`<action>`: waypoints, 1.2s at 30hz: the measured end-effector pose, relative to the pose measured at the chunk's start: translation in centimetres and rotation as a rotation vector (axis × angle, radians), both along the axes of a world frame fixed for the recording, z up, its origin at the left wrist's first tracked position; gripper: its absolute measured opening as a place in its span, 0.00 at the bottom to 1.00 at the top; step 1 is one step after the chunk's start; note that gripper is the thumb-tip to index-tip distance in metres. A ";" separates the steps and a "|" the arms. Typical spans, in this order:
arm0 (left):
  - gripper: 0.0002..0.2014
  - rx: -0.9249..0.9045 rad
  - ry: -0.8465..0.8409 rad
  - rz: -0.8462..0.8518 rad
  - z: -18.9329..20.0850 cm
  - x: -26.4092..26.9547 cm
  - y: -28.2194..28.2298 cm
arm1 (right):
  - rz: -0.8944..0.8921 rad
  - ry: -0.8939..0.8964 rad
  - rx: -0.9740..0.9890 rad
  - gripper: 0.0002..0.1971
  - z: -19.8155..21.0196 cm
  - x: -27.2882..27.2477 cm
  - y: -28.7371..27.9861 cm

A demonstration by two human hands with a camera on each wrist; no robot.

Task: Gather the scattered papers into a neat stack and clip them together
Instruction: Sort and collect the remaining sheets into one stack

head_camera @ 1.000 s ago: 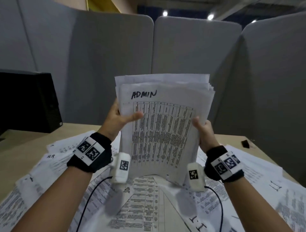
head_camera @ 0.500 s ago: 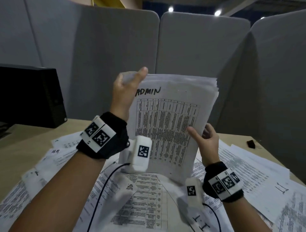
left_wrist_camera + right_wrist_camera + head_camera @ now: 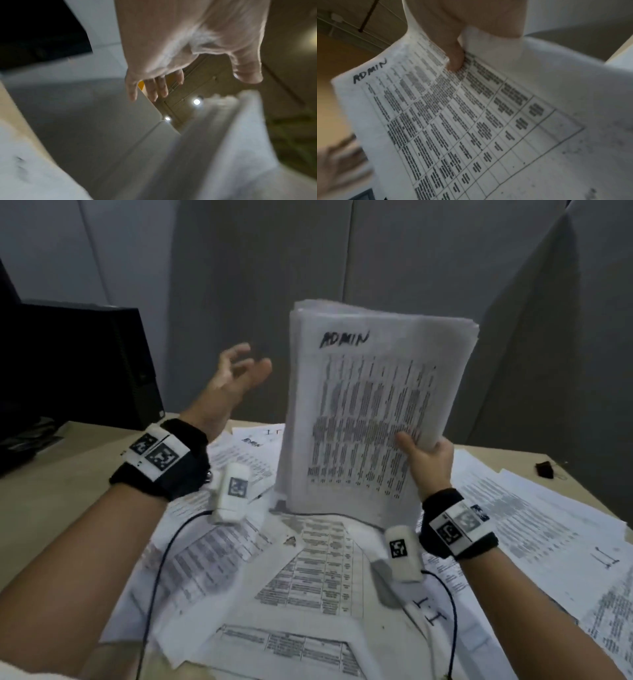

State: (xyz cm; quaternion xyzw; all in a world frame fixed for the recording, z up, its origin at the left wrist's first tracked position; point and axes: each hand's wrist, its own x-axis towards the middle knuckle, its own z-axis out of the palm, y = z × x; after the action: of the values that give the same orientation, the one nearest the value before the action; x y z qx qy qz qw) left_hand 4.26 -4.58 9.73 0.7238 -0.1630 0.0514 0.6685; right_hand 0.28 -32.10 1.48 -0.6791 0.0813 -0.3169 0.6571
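A thick stack of printed sheets point(image 3: 370, 412), top page marked "ADMIN", stands upright on its bottom edge on the desk. My right hand point(image 3: 426, 460) grips its lower right edge, thumb pressed on the front page; the right wrist view shows that thumb on the same stack point(image 3: 471, 121). My left hand point(image 3: 236, 381) hovers in the air just left of the stack, fingers spread and loosely bent, touching nothing; the left wrist view shows the left hand point(image 3: 171, 67) empty beside the blurred stack edge point(image 3: 223, 135). A black binder clip point(image 3: 545, 469) lies at the desk's far right.
Loose printed papers point(image 3: 308, 583) cover the wooden desk point(image 3: 68, 470) in front of me and to both sides. A black computer case point(image 3: 78, 364) stands at the back left. Grey partition panels point(image 3: 239, 268) enclose the desk behind and on the right.
My left hand has let go of the stack's top left corner and moved away to the left, open. The right hand keeps holding the stack, now lower on the desk.
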 end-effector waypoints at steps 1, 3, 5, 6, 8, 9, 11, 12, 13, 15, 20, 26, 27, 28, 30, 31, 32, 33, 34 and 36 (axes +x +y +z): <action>0.45 0.158 0.064 0.045 -1.6 0.5 1.8 | -0.060 -0.014 0.023 0.14 0.4 0.2 -0.3; 0.30 0.621 0.200 0.143 -5.0 1.9 5.8 | -0.157 -0.034 0.098 0.07 1.3 0.5 -1.3; 0.31 1.100 0.391 0.174 -8.6 2.8 9.6 | -0.209 -0.047 0.203 0.05 2.5 0.3 -1.8; 0.34 1.257 0.477 0.166 -10.1 2.8 11.0 | -0.196 -0.062 0.270 0.04 2.7 0.4 -2.2; 0.41 1.338 0.597 0.107 -12.3 2.3 12.6 | -0.137 0.002 0.303 0.14 2.2 0.5 -2.6; 0.44 1.271 0.649 0.089 -13.0 2.0 12.8 | -0.099 0.103 0.299 0.20 1.7 0.4 -2.6; 0.48 1.174 0.699 0.081 -14.0 1.5 12.4 | 0.032 0.266 0.320 0.21 0.0 0.2 -2.2; 0.48 1.189 0.707 0.079 -14.1 1.4 12.2 | 0.092 0.343 0.320 0.19 -1.2 0.2 -2.0; 0.47 1.223 0.702 0.088 -14.2 1.6 12.0 | 0.134 0.451 0.274 0.17 -2.1 0.0 -1.5; 0.41 1.268 0.669 0.144 -13.5 2.3 11.5 | 0.207 0.668 0.099 0.11 -4.0 -0.2 -0.4; 0.28 1.249 0.614 0.281 -12.8 3.9 11.6 | 0.304 0.859 -0.098 0.05 -6.9 1.1 1.8; 0.46 1.168 0.646 0.393 -13.0 4.3 11.2 | 0.245 0.883 -0.218 0.15 -7.9 2.0 1.9; 0.45 1.162 0.650 0.379 -12.9 4.6 11.3 | 0.224 0.878 -0.228 0.17 -8.2 2.2 1.9; 0.44 1.164 0.662 0.374 -12.8 4.8 11.4 | 0.208 0.873 -0.248 0.18 -8.6 2.3 1.9; 0.45 1.178 0.683 0.393 -13.0 5.0 11.7 | 0.183 0.854 -0.274 0.19 -9.2 2.4 2.0; 0.46 1.187 0.693 0.418 -13.0 5.1 11.9 | 0.171 0.847 -0.282 0.19 -9.3 2.4 2.1; 0.48 1.205 0.701 0.440 -13.1 5.2 12.1 | 0.170 0.841 -0.286 0.19 -9.4 2.3 2.1; 0.50 1.221 0.701 0.455 -13.3 5.5 12.3 | 0.170 0.837 -0.291 0.19 -9.6 2.4 2.1; 0.52 1.237 0.694 0.465 -13.5 5.8 12.6 | 0.173 0.833 -0.295 0.19 -9.7 2.4 2.1; 0.52 1.262 0.682 0.460 -14.1 6.4 13.2 | 0.178 0.834 -0.283 0.19 -9.8 2.4 2.1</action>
State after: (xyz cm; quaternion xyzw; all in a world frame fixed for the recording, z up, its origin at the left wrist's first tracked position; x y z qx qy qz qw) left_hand 10.65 8.62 -4.40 0.9610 0.2098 -0.1404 0.1128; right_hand 2.72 -29.99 -8.35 -0.8364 0.2363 0.0336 0.4934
